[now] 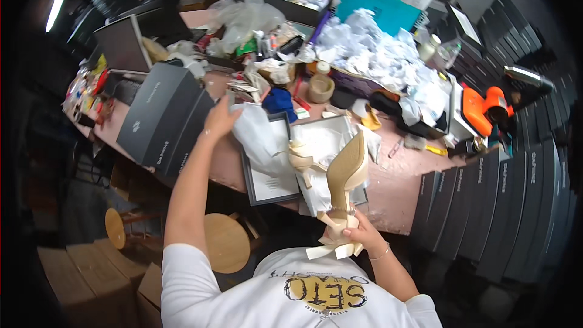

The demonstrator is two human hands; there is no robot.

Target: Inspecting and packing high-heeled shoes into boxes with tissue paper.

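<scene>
Worked at a long, pink-topped worktable (395,188) crowded from left to right. Hemmed in on the right by a row of dark grey cardboard shoe boxes (504,200) stood on edge, and on the left by a slanting stack of the same dark boxes (161,115), with little bare top left for setting anything down. Faced, at the far side, a heap of crumpled white tissue paper (376,48).

Kept an open grey-rimmed shoe box (273,185) at the near edge, in the middle, within easy reach of both arms. Reached out with the left hand (220,118), fingers spread apart, to the top of a loose sheet of white wrapping paper (261,136) that rose over the box; contact too fine to tell.

Held a beige high-heeled shoe (346,173) near the body, just right of the open box, toe pointing up and ribbed sole turned toward the camera, seemingly to keep it off the clutter. Clamped the right hand (355,231) around its heel end, fingers closed on the straps. Left a matching beige shoe (302,158) lying in the box just beside it.

Shared the right end with an orange hand tool (483,109); farther back, a tan roll of tape (320,88). Tucked below the near edge: a round wooden stool (226,242).
</scene>
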